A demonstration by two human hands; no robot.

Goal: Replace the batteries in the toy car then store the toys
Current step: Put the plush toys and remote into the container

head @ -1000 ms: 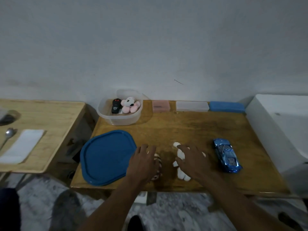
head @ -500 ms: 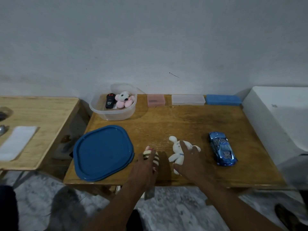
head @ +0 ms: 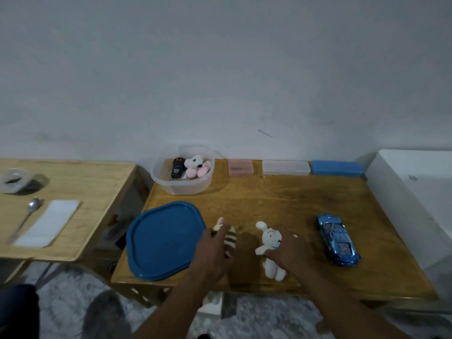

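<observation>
I logged the left hand (head: 212, 250) gripping the striped plush (head: 231, 237) and the right hand (head: 291, 248) gripping the white rabbit plush (head: 270, 241), both near the table (head: 281, 199) front. The toy car (head: 338, 237) sat apart, rightward; the blue lid (head: 163, 241) lay just left, with the clear tub (head: 182, 184) beyond it.

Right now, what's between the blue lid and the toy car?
In the head view: a striped plush held by the left hand, then a white bunny plush held by the right hand.

Likely a home: wooden table (head: 269, 199) by a painted wall (head: 220, 69), plush toy (head: 195, 166), spoon (head: 33, 206).
</observation>
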